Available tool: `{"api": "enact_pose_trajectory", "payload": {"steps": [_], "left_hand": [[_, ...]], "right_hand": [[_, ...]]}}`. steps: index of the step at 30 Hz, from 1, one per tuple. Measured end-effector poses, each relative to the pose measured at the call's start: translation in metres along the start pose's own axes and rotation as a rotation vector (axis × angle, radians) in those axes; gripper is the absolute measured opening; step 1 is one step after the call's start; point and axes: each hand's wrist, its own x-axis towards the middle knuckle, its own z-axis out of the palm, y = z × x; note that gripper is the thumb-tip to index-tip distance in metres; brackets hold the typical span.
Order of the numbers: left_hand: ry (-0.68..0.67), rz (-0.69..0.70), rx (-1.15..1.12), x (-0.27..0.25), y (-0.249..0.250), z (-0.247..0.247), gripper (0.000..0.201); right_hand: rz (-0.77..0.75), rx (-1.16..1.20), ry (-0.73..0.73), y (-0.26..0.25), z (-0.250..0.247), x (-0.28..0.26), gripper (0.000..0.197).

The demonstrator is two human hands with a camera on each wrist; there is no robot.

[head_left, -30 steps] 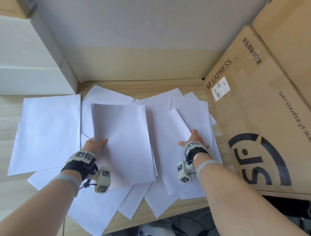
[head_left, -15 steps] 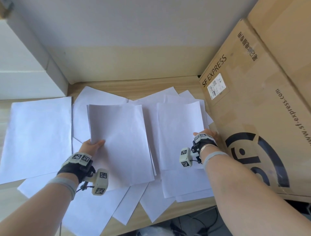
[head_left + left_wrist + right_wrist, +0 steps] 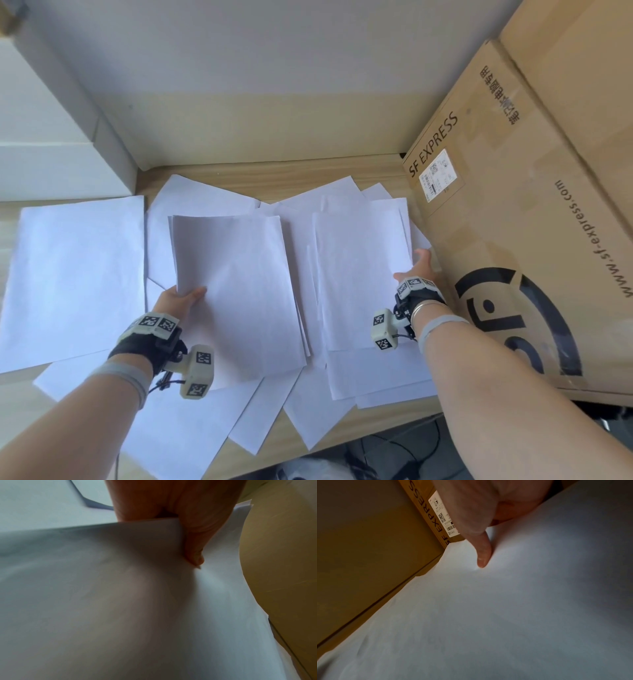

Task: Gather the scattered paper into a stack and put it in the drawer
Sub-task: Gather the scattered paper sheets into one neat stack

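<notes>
Several white paper sheets (image 3: 219, 421) lie scattered and overlapping on a wooden desk (image 3: 291, 178). My left hand (image 3: 181, 298) grips the left edge of a thin stack of sheets (image 3: 239, 294), thumb on top; the left wrist view shows the thumb (image 3: 193, 545) pressing that stack (image 3: 120, 601). My right hand (image 3: 416, 270) holds the right edge of another sheet (image 3: 359, 277), lifted off the pile beside the carton. In the right wrist view its thumb (image 3: 482, 553) lies on top of the sheet (image 3: 505, 608); the fingers underneath are hidden. No drawer is in view.
A large SF Express cardboard carton (image 3: 520, 222) stands right against the papers on the right. A white box (image 3: 51, 144) sits at the back left. One separate sheet (image 3: 75, 274) lies far left. Cables (image 3: 394, 455) show below the desk's front edge.
My right hand moved right toward the carton and turned its sheet from slanted to straight, lifting its right edge. The left hand kept its hold on the stack.
</notes>
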Motion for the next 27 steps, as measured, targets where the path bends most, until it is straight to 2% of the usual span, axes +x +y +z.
{"api": "enact_pose_trajectory", "payload": {"steps": [2, 4, 7, 11, 15, 17, 20, 22, 25, 27], "left_hand": [[-0.003, 0.005, 0.011, -0.001, 0.001, 0.001, 0.043], [-0.010, 0.008, 0.007, -0.003, 0.002, 0.002, 0.043], [-0.022, 0.012, 0.008, -0.004, 0.002, 0.002, 0.044], [-0.032, 0.022, 0.020, -0.006, 0.001, 0.002, 0.042], [-0.037, 0.024, 0.028, -0.008, 0.000, 0.001, 0.041], [-0.036, 0.019, 0.032, -0.009, -0.003, -0.001, 0.042], [-0.035, 0.007, 0.033, -0.009, -0.007, -0.003, 0.042], [-0.037, 0.000, 0.036, -0.010, -0.009, -0.004, 0.042], [-0.041, -0.016, 0.038, -0.011, -0.010, -0.003, 0.043], [-0.047, -0.023, 0.035, -0.012, -0.011, -0.003, 0.041]], "right_hand": [[0.030, -0.073, -0.061, 0.000, -0.005, -0.006, 0.062], [0.051, -0.198, -0.132, 0.002, -0.006, -0.013, 0.049], [0.071, -0.305, -0.178, 0.009, -0.001, -0.025, 0.040], [0.110, -0.309, -0.159, 0.026, 0.011, -0.033, 0.020], [0.136, -0.312, -0.019, 0.040, 0.023, -0.037, 0.007], [0.105, -0.292, -0.016, 0.045, 0.029, -0.036, 0.022], [0.109, -0.256, 0.016, 0.046, 0.030, -0.037, 0.018], [0.061, -0.256, -0.001, 0.045, 0.029, -0.037, 0.037], [-0.017, -0.251, -0.021, 0.043, 0.023, -0.039, 0.027], [-0.054, -0.199, -0.013, 0.042, 0.020, -0.042, 0.031]]}}
